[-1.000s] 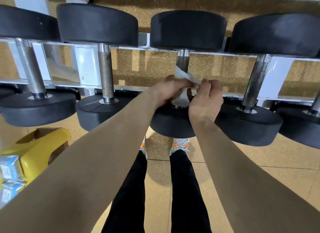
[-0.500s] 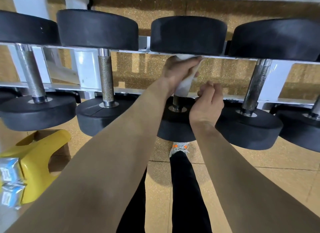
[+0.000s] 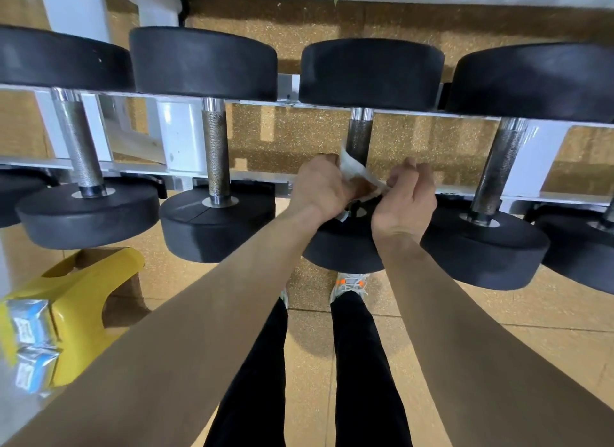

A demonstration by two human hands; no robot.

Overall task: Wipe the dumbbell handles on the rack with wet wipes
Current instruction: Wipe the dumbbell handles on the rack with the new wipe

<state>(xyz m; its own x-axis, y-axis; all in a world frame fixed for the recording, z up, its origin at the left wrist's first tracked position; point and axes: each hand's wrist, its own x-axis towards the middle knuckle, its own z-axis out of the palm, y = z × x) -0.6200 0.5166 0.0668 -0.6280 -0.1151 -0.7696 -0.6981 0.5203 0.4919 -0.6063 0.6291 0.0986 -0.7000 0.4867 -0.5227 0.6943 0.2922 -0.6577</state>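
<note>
Change: left hand point(image 3: 319, 187), gripping the wet wipe point(image 3: 354, 169), is back down at the handle's point(image 3: 358, 137) lower end | right hand point(image 3: 407, 197) pinches the wipe's tail beside the handle | judgement: full stroke done, this handle nearly clean

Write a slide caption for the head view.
Left hand grips a wet wipe round a racked dumbbell handle; right hand pinches its end.

1. The left hand point(image 3: 319, 187) grips a white wet wipe point(image 3: 357, 170) against the near end of the middle dumbbell handle point(image 3: 358, 134).
2. The right hand point(image 3: 407, 204) pinches the wipe's free end just beside it.
3. Low on the left, a yellow stool point(image 3: 83, 297) carries blue packets point(image 3: 30, 323), near the white rack point(image 3: 186, 140).
</note>
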